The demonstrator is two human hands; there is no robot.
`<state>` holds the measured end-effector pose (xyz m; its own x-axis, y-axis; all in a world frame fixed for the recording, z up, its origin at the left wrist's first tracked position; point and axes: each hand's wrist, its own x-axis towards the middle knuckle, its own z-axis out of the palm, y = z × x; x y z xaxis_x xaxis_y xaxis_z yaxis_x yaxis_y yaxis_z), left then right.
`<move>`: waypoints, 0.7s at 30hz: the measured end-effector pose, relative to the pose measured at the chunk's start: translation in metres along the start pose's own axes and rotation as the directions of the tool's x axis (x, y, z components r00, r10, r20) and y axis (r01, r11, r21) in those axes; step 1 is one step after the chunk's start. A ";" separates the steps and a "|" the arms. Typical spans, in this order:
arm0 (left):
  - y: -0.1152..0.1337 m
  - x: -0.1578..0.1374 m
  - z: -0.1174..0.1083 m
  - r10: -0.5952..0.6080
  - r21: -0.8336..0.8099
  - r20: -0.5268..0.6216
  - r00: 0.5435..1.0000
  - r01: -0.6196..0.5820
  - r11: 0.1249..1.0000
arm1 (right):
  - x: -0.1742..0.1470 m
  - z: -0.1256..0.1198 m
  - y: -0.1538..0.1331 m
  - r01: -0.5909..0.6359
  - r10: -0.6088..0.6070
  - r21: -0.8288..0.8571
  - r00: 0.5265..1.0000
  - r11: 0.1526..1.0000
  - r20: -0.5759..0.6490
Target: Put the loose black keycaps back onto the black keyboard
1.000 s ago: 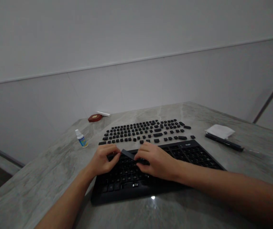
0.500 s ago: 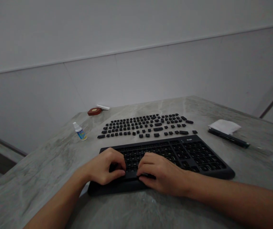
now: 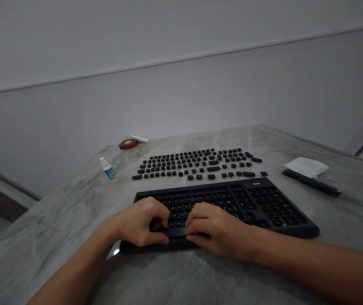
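- A pale wall backs a grey marbled table.
- Spray bottle stands left; brown case behind.
- Left hand: thumb and curled fingers slightly parted, straddling the long key's left end.
- That key lies along the front of the keyboard, below loose keycaps.
- Right hand: fingertips nearly together, pinching its right end.
- White cloth, black pen far right.

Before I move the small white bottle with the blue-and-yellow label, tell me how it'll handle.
The white bottle would probably tip if pushed near the top, being tall and narrow. It looks small and plastic, so likely light, though its fill is hidden. The glossy marbled tabletop may let it slide if nudged low.
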<state>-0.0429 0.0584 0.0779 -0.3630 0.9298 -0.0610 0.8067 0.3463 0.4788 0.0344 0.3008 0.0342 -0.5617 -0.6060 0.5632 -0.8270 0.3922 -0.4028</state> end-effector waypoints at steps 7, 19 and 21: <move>0.000 0.000 0.001 -0.014 -0.002 -0.001 1.000 0.014 1.000 | -0.001 0.001 0.001 0.049 -0.050 -0.041 0.999 0.998 -0.010; 0.002 -0.002 -0.002 -0.074 0.017 0.025 0.997 0.074 0.997 | -0.001 -0.005 0.002 0.028 -0.027 -0.030 0.999 0.999 0.037; 0.002 -0.002 -0.002 -0.069 0.017 0.020 0.997 0.069 0.997 | -0.001 -0.005 0.002 0.026 -0.025 -0.025 0.999 0.999 0.035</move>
<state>-0.0416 0.0573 0.0811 -0.4081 0.9061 -0.1117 0.7879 0.4114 0.4582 0.0328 0.3057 0.0365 -0.5395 -0.6399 0.5473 -0.8417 0.3936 -0.3695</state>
